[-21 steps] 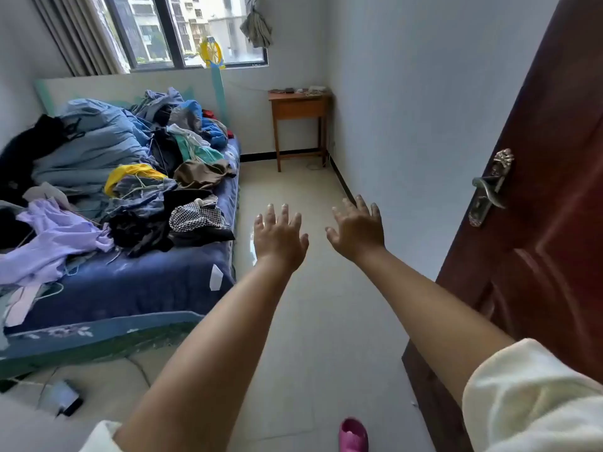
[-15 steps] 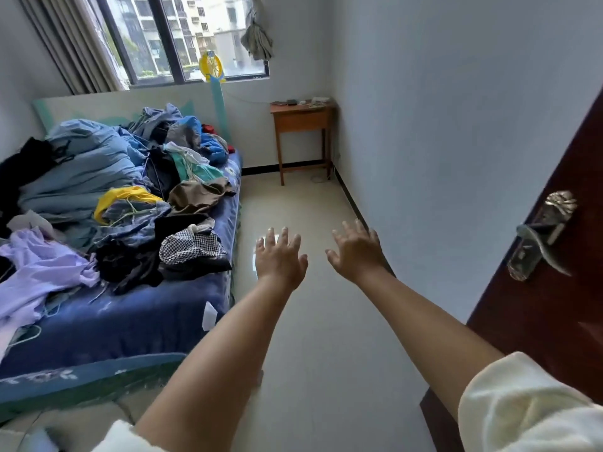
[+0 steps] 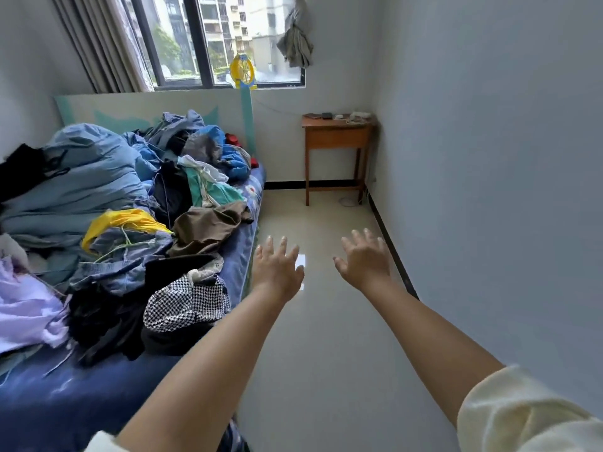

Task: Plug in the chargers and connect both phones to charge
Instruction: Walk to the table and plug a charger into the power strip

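While both arms are stretched out front, nothing's actually in hand yet. Only the head view to go on, so here's what it gives. The left hand [image 3: 278, 272] and right hand [image 3: 365, 259] both float over the floor [image 3: 326, 353] with fingers spread and relaxed, gripping nothing, touching nothing.

The task stuff looks to be way across the room, on the small wooden table [image 3: 336, 138] in the far corner under the window [image 3: 222, 40]. On its tabletop there are a couple of flat dark things [image 3: 318, 115] that might be the phones, plus a whitish clump [image 3: 357, 116] that could be chargers or a power strip. Honestly too small to tell which is which. A pale cable [image 3: 349, 200] trails on the floor by the table's right legs, near the wall, so my guess is the outlet is down there, though I can't see one.

So the step right now is basically walking over. If it were me: stay in the floor lane between the bed [image 3: 248, 230] and the right-hand wall, stop square to the table, and find the socket before picking anything up. Plug the bricks in first, then do the phone ends.

The bed is buried in a clothes pile [image 3: 130, 223], not relevant.

Readable writing or brands: none that I can make out anywhere, including on the yellow fan [image 3: 243, 72] at the sill.
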A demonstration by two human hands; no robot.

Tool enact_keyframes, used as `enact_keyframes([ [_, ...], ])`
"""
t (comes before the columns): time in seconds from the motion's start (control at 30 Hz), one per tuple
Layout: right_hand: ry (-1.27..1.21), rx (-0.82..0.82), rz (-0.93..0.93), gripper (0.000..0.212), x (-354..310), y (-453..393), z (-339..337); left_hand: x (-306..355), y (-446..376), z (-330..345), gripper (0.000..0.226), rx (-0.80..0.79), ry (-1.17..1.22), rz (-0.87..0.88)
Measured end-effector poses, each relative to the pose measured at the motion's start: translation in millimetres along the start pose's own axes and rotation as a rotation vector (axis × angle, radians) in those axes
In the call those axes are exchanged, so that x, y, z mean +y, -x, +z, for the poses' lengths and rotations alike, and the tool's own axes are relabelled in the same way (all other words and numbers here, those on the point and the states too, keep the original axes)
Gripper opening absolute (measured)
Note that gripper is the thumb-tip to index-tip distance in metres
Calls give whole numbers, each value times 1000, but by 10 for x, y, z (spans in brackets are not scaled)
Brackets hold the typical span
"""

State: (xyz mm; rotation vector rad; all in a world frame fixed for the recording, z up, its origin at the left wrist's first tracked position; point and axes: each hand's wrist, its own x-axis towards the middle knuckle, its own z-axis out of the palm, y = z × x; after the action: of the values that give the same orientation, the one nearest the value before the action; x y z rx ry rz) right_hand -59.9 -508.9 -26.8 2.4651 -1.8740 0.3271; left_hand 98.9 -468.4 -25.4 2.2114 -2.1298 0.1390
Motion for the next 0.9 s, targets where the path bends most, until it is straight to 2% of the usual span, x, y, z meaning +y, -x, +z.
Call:
enact_keyframes([
  [0.3, -45, 17, 149, 46, 208, -2394, 360, -545, -2668, 89, 51, 29, 21, 84],
  [0.57, -32, -13, 220, 49, 1002, -4430, 838, -316, -4946, 567, 52, 12, 58, 159],
  [0.73, -35, -11, 203, 51, 1526, -5890, 974, -84, -6410, 677, 52, 3, 114, 158],
  [0.9, -66, -14, 158, 54, 1720, -7251, 1198, -135, -7676, 769, 51, 32, 133, 114],
])
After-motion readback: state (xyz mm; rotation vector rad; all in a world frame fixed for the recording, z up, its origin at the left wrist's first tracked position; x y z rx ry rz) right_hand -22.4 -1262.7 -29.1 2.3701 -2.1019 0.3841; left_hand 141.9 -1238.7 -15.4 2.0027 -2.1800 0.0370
